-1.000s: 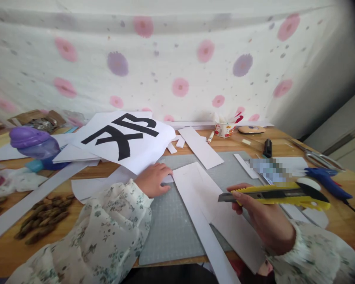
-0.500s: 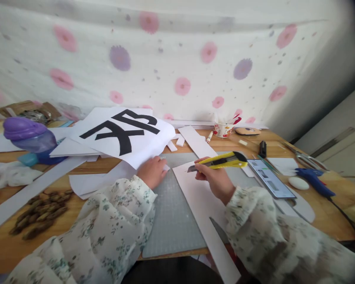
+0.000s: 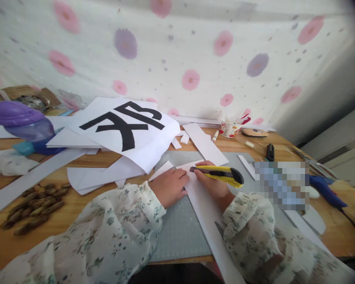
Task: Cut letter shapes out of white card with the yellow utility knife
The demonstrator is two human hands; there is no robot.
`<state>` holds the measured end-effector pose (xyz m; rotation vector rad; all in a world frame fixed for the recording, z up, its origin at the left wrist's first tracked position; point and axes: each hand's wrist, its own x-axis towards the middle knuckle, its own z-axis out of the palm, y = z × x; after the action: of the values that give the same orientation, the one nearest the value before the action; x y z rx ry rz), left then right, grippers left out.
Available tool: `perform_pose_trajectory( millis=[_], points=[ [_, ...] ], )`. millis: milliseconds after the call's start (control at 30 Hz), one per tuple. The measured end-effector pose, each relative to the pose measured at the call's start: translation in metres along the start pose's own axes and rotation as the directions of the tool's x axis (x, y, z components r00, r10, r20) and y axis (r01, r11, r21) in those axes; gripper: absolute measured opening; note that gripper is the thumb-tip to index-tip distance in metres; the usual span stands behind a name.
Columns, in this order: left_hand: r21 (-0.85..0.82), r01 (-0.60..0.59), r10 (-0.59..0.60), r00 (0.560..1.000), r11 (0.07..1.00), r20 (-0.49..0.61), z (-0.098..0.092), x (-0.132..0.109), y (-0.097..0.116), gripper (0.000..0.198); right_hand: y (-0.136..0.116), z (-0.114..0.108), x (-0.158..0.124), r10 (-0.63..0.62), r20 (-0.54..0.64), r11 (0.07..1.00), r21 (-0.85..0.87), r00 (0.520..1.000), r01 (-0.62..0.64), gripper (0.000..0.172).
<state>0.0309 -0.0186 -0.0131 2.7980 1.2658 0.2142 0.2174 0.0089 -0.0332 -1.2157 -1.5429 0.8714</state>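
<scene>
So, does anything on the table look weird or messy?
Yes, a pile of brown, peanut-like pods lies straight on the wooden table beside a long white strip, almost like a spill. The sheet with black lettering lies askew, its right edge curling. The yellow cutter in the right hand looks fine.

The white sheet [image 3: 154, 152] bears bold black strokes [image 3: 128, 138], not surely readable.

white strip [image 3: 205, 211] cut off below, knife tip [image 3: 192, 169] indistinct, pixelated patch [image 3: 281, 187]

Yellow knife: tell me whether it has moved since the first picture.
Yes. The yellow knife has moved left and forward, nearer the far edge of the grey mat.
</scene>
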Motion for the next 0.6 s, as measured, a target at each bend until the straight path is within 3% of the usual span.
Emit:
perform_pose_trajectory(
  millis=[133, 600],
  points=[
    [-0.012, 0.004, -0.003, 1.000, 1.000, 0.011, 0.0014, 0.0000, -0.0032, 0.041, 0.0041, 0.0011, 0.0000, -0.055, 0.019, 0.997, -0.055, 0.998, 0.056, 0.023],
    [-0.068, 0.038, -0.035, 0.999, 0.997, 0.038, -0.0007, 0.0017, -0.0022, 0.043, 0.0036, 0.0011, -0.0004, -0.062, 0.046, 0.991, -0.118, 0.997, 0.067, 0.021]
  ],
)
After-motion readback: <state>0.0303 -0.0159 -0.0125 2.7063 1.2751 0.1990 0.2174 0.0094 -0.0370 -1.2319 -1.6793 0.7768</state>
